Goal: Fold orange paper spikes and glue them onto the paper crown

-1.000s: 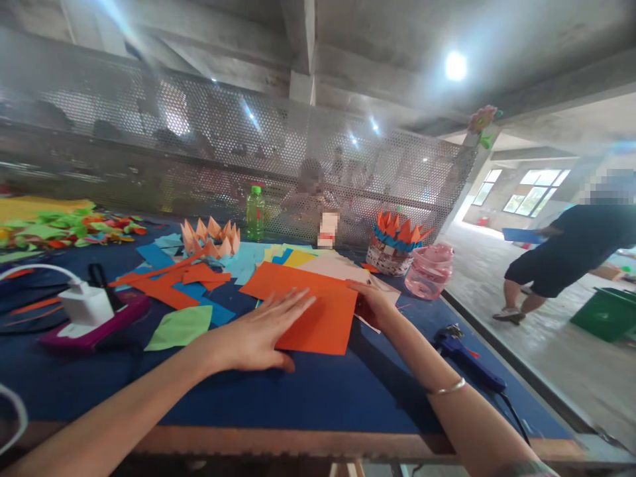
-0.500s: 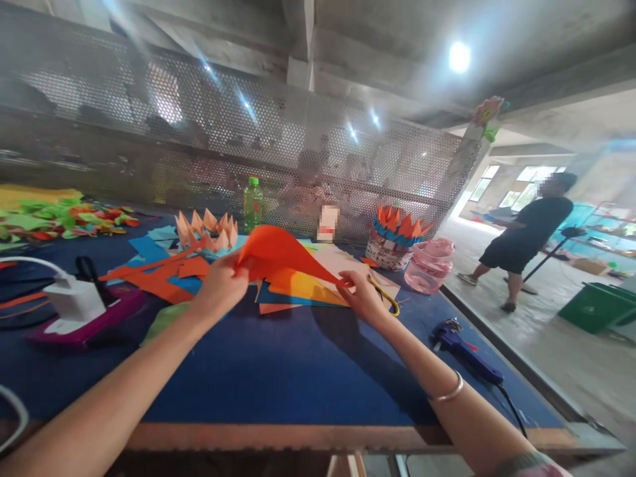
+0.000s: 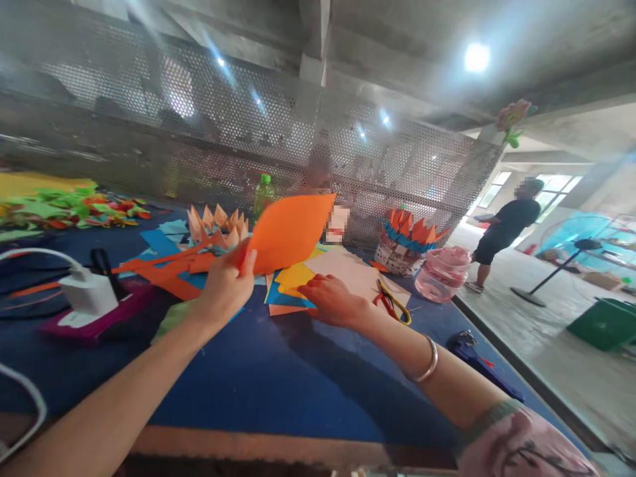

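A pink jar stands just right of the woven basket, a glue gun lies in front of it, and a green bottle stands well left.

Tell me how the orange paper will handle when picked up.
The orange paper looks light and thin, held by one end in the left hand. It curves yet stands unsupported, so probably slightly stiff, not limp.

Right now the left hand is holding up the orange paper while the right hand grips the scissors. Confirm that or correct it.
Wrong on one point: the right hand is not gripping the scissors. It rests on the coloured paper sheets, with the scissors lying apart from it, as the head view shows. The left hand is holding up the orange paper.
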Available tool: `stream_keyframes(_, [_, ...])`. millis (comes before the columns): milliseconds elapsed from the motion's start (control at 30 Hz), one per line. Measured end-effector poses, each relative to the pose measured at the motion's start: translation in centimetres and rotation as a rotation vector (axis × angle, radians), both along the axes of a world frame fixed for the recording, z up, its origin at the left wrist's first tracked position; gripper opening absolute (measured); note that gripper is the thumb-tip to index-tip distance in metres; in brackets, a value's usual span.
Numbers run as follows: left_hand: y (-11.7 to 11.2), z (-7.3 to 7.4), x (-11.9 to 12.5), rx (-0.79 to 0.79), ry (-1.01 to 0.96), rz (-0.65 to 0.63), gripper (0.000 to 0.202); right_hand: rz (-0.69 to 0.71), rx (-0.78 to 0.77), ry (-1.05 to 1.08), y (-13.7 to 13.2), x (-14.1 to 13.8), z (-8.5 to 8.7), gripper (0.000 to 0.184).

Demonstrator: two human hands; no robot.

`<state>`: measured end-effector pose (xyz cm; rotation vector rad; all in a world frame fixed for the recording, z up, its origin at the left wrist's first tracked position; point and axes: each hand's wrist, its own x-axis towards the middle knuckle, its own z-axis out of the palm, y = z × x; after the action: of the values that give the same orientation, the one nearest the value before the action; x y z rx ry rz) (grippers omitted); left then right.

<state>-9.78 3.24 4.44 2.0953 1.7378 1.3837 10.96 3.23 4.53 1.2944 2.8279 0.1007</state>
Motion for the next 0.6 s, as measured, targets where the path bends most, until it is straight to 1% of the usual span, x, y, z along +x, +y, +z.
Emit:
stream_keyframes(67, [0.2,0.1,1.1,0.040,0.049,-0.089,0.044,0.015,0.010,-0.013,-1.3,0.3,0.2,0.029])
stream_keyframes(133, [0.5,0.2,2.6,0.054,0.133,-0.211,0.058,0.057,0.019,0.003,-3.0,0.7,0.2,0.027])
stream_keyframes(200, [1.2,0.1,4.5,0.033,0.281,-0.329,0.067,0.053,0.025,0.017,-4.6,1.1,0.2,0.027])
stream_keyframes(300, [2.7,-1.0,7.6,-0.048,0.447,-0.446,0.061,0.087,0.048,0.063,-6.3,1.6,-0.1,0.022])
stream_keyframes(400, [4.5,-2.7,10.4,-0.110,0.497,-0.464,0.058,0.119,0.073,0.192,-6.7,2.2,-0.6,0.025])
stream_keyframes(467, [5.6,-3.6,11.5,-0.154,0.504,-0.456,0.056,0.116,0.086,0.257,-6.4,2.8,-0.9,0.026])
stream_keyframes(533, [6.4,-3.9,11.8,-0.195,0.501,-0.467,0.055,0.105,0.102,0.311,-5.8,3.4,-1.2,0.026])
stream_keyframes(600, [7.1,-3.5,11.1,-0.225,0.474,-0.469,0.069,0.083,0.121,0.361,-5.0,4.2,-1.5,0.026])
